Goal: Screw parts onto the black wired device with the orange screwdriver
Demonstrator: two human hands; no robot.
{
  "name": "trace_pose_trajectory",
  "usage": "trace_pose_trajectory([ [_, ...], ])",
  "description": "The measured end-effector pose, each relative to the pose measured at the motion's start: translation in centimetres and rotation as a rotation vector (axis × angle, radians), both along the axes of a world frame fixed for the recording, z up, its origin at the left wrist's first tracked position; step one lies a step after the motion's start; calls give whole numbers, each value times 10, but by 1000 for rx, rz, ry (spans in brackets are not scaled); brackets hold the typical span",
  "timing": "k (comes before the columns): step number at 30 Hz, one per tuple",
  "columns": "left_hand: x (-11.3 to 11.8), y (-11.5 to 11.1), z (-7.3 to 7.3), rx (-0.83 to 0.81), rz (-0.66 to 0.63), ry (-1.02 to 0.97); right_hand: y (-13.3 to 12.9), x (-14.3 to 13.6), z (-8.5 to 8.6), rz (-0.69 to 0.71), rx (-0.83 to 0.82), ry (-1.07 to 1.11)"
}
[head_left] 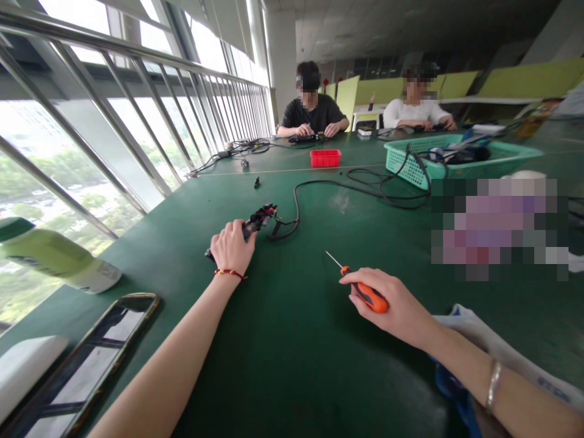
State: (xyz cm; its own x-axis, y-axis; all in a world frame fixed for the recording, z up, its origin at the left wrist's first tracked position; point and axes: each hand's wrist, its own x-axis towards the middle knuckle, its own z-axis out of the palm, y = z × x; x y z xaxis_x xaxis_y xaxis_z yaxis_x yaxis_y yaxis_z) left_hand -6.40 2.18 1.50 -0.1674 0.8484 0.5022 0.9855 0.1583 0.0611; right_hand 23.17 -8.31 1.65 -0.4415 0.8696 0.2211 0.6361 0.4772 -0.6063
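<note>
My left hand [232, 248] is wrapped over a dark handheld device [261, 220] on the green table, left of centre. Its far end shows exposed red and black parts, and a black cable [297, 204] runs from it; my palm hides much of the rest. In my right hand [393, 298] is a screwdriver [370, 298] with an orange and black handle. Its thin metal shaft points up and left, away from the device and touching nothing I can make out.
A red tray [325, 159] and a teal basket [410, 167] of tools and cables stand farther back. Two people sit across the table [283, 340]. At left are a green bottle [59, 255] and a phone [100, 365]; cloth [474, 340] lies under my right forearm.
</note>
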Motion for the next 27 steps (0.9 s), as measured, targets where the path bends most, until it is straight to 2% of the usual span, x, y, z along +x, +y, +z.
trace_pose_trajectory([
  [4,-37,3,4,84,176,-46,-1,0,0,18,24,7],
  [9,-60,-1,5,262,239,-120,-2,0,2,28,68,-11],
  [11,-62,-1,4,304,214,-112,-1,0,2,30,62,-16],
  [14,-62,1,1,276,168,-89,-1,0,2,25,42,-20],
  [19,-64,3,-2,288,175,-90,-2,-1,2,18,20,-21],
  [24,-59,0,2,328,111,-41,-1,-2,4,-82,77,91],
  [27,-47,-2,4,363,28,-6,2,-1,2,-140,112,196],
])
